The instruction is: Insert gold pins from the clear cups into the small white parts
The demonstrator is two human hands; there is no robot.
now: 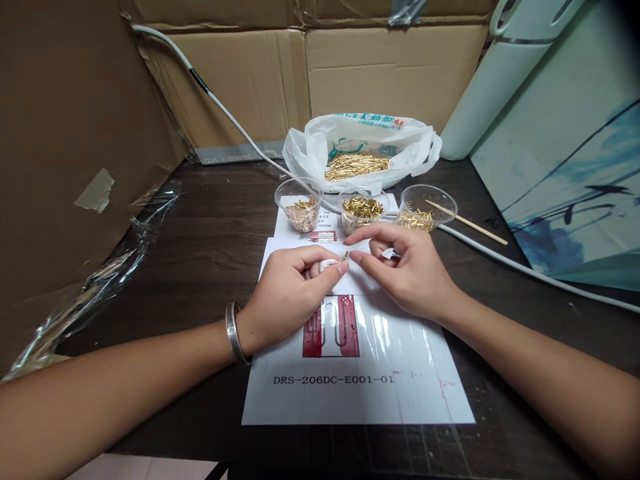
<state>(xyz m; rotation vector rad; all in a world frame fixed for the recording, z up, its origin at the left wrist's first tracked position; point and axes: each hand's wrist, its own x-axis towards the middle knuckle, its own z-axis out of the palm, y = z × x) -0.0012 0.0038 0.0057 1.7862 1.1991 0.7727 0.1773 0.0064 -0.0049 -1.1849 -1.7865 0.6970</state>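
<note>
My left hand [290,293] is closed round a small white piece [327,265] and rests on a white printed sheet [360,387]. A tiny brass pin [345,255] stands up between my two hands, at my fingertips. My right hand [400,267] is curled, its fingertips pinched close to the pin, with something white [390,253] tucked under its fingers. The sheet bears a red diagram [333,327] and the text DRS-206DC-E001-01. A silver bangle [235,333] is on my left wrist.
Three clear cups [299,203] [363,210] [427,207] of brass pins stand behind my hands. Beyond them a white plastic bag [360,150] holds many more pins. A wooden stick [467,223] and a white cable [525,270] lie at right. Cardboard walls [75,167] close off the left and back.
</note>
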